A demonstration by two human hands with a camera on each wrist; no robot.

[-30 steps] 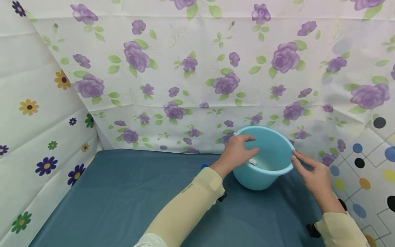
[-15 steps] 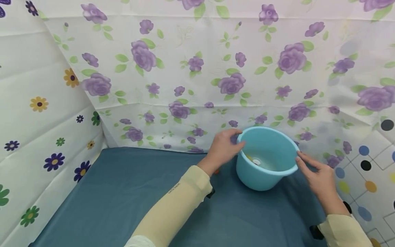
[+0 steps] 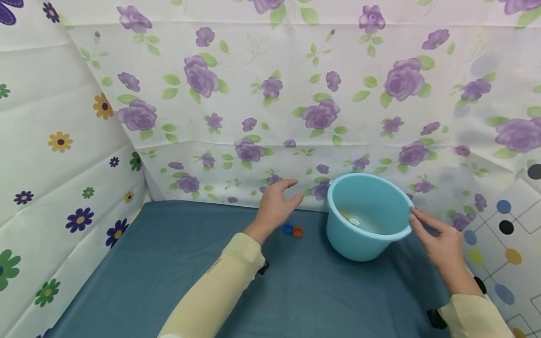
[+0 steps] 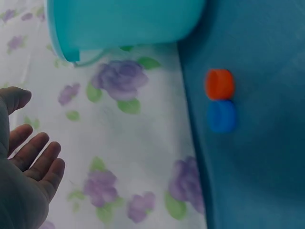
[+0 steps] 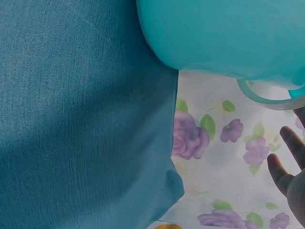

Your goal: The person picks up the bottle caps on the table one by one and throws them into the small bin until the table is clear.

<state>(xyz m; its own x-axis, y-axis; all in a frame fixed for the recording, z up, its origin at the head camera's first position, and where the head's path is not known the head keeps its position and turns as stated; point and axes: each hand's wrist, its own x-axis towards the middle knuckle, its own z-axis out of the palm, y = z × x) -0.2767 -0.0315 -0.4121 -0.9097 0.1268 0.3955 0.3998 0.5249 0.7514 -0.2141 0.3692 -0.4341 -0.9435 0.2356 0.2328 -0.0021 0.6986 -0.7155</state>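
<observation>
A light blue plastic bucket (image 3: 367, 244) stands upright at the back right, with a white round piece (image 3: 354, 221) and a bit of yellow (image 3: 344, 216) showing inside. My right hand (image 3: 441, 244) pinches its right rim between thumb and fingers. To the left of the bucket, my left hand (image 3: 276, 206) hovers with fingers spread and nothing in them. Below and right of that hand, a blue bottle cap (image 3: 288, 229) and an orange bottle cap (image 3: 297, 232) lie side by side on the cloth. In the left wrist view the orange cap (image 4: 219, 84) shows its hollow side.
A dark blue cloth (image 3: 190, 272) covers the table. Behind it hangs a white sheet with purple flowers (image 3: 236, 94), close behind the bucket. More patterned sheets close off the left (image 3: 50, 188) and right (image 3: 507, 263) sides.
My left hand has drawn back leftward from over the bucket's opening, past its left rim, uncovering the two caps. My right hand has stayed at the rim. The head view has shifted slightly.
</observation>
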